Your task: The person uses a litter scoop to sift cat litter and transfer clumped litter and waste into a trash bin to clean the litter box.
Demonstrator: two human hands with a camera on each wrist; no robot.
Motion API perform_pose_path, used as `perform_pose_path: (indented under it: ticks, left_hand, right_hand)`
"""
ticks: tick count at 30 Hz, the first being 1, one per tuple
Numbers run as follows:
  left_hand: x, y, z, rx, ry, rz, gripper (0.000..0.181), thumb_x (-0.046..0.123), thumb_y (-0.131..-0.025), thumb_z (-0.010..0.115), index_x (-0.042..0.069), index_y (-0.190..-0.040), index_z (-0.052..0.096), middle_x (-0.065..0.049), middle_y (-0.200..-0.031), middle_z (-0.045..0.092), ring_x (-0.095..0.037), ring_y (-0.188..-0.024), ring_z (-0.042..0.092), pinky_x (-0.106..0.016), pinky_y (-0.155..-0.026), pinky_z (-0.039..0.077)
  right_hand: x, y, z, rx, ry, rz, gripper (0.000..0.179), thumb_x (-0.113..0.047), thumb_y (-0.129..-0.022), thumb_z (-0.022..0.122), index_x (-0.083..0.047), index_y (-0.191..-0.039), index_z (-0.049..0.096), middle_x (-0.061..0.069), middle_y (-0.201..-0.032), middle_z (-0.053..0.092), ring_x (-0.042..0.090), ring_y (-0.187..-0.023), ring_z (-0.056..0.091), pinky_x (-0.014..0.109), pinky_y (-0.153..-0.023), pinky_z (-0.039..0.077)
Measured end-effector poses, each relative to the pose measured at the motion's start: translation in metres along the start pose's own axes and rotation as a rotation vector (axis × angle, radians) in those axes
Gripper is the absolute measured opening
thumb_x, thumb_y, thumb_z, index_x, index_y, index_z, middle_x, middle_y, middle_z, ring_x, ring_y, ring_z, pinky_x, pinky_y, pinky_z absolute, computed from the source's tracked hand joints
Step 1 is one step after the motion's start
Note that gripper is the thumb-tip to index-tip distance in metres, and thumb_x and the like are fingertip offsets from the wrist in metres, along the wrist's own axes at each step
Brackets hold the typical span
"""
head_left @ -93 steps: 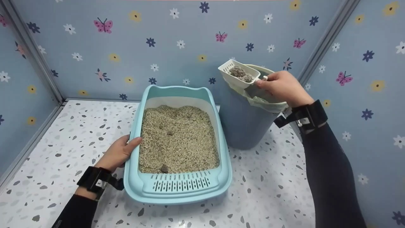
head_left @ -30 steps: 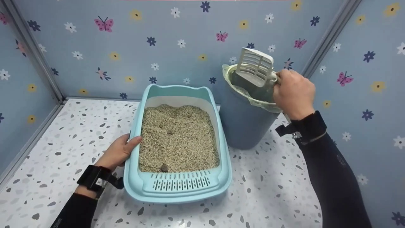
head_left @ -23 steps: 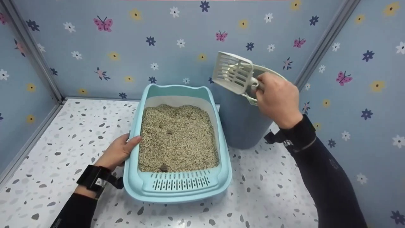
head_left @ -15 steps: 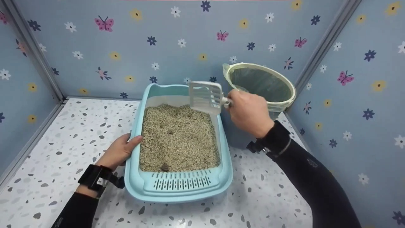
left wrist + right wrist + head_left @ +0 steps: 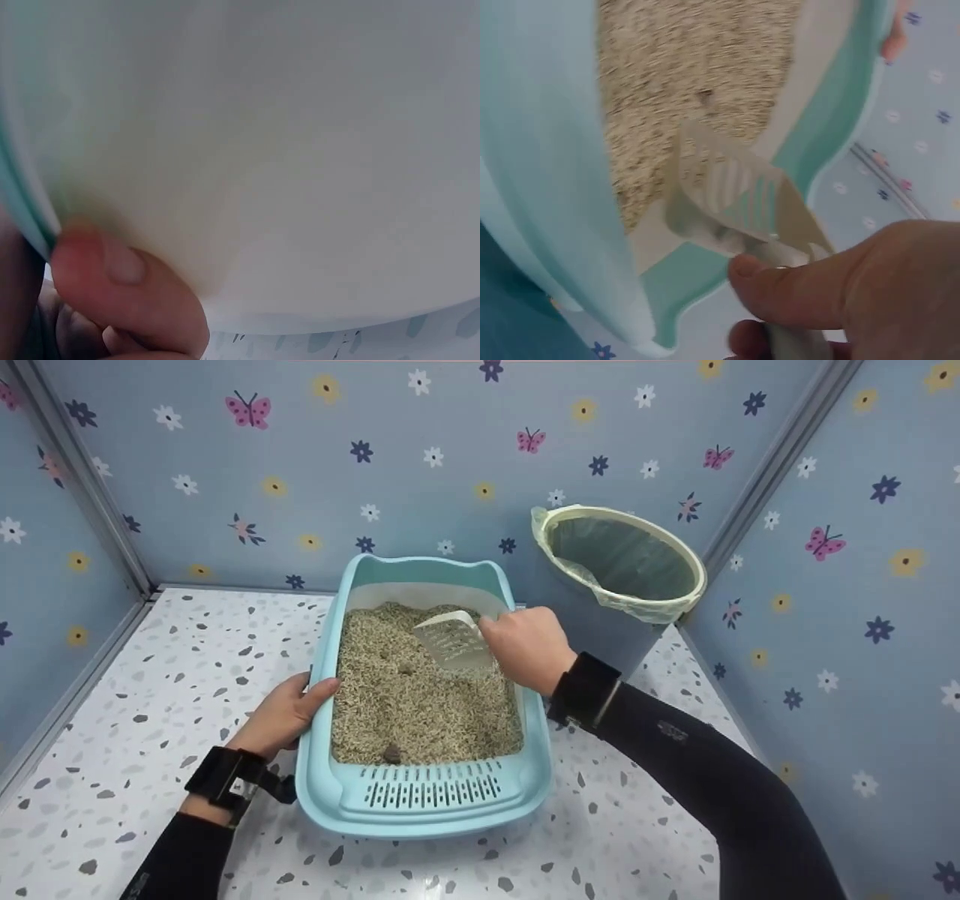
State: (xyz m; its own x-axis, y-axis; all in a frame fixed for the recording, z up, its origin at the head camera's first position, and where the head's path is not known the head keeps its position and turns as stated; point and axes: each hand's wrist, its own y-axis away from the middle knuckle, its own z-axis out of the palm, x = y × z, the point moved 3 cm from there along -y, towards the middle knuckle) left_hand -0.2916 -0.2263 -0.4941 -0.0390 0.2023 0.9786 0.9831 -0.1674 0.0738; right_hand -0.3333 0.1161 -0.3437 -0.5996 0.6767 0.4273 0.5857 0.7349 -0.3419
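Observation:
A light blue litter box full of tan pellet litter stands on the speckled surface. My left hand grips its left rim, thumb over the edge; in the left wrist view the thumb lies against the pale wall and the other fingers are mostly hidden. My right hand holds a white slotted litter scoop by its handle, over the litter near the right wall. The scoop carries nothing visible in the right wrist view. Dark clumps show at the front and middle of the litter.
Behind the box's right side stands a grey-blue trash bin lined with a thin pale yellow-green bag. Flower-patterned panels close off the back, left and right. White speckled surface extends around the box.
My right hand first held clumps in the scoop above the bin, then tipped it there. It has since moved left and down, bringing the scoop over the litter. My left hand stays put.

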Motion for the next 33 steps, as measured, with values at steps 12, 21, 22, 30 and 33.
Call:
perform_pose_path:
  ticks: [12,21,22,30,33]
  left_hand:
    - [0.003,0.001,0.001,-0.002,0.004,0.013,0.080,0.052,-0.115,0.058,-0.012,-0.159,0.040,-0.033,-0.123,0.072,-0.038,-0.095,0.081,-0.049,-0.076,0.070]
    - [0.002,0.000,0.002,0.011,-0.044,-0.006,0.074,0.054,-0.115,0.058,-0.009,-0.153,0.047,-0.026,-0.107,0.074,-0.027,-0.075,0.078,-0.038,-0.054,0.064]
    - [0.001,0.000,0.003,0.011,-0.045,-0.008,0.072,0.054,-0.115,0.058,-0.009,-0.151,0.048,-0.025,-0.103,0.074,-0.025,-0.070,0.076,-0.035,-0.049,0.060]
    - [0.000,0.001,0.001,0.014,-0.033,-0.013,0.074,0.054,-0.115,0.058,-0.010,-0.151,0.047,-0.025,-0.107,0.075,-0.027,-0.075,0.078,-0.039,-0.054,0.065]
    - [0.002,0.002,-0.001,0.015,-0.028,-0.011,0.075,0.056,-0.115,0.058,-0.009,-0.151,0.048,-0.026,-0.108,0.075,-0.031,-0.078,0.080,-0.043,-0.057,0.067]
  right_hand:
    - [-0.033,-0.047,0.033,0.010,0.246,-0.143,0.025,-0.015,-0.113,0.063,-0.014,-0.092,0.076,0.000,-0.077,0.070,0.014,-0.058,0.057,0.032,-0.050,0.054]
    - [-0.054,-0.075,0.050,-0.091,0.312,-0.179,0.028,-0.010,-0.112,0.057,-0.018,-0.088,0.069,-0.004,-0.077,0.064,0.012,-0.059,0.039,0.028,-0.056,0.055]
    - [-0.056,-0.077,0.053,-0.103,0.319,-0.179,0.028,-0.011,-0.113,0.056,-0.018,-0.089,0.069,-0.005,-0.078,0.064,0.012,-0.060,0.039,0.028,-0.056,0.055]
    - [-0.068,-0.078,0.061,-0.162,0.325,-0.302,0.028,-0.018,-0.117,0.054,-0.016,-0.094,0.071,-0.001,-0.083,0.069,0.014,-0.065,0.058,0.029,-0.060,0.057]
    - [-0.067,-0.073,0.051,-0.175,0.348,-0.358,0.027,-0.021,-0.116,0.058,-0.017,-0.095,0.074,-0.002,-0.083,0.070,0.014,-0.067,0.063,0.029,-0.060,0.058]
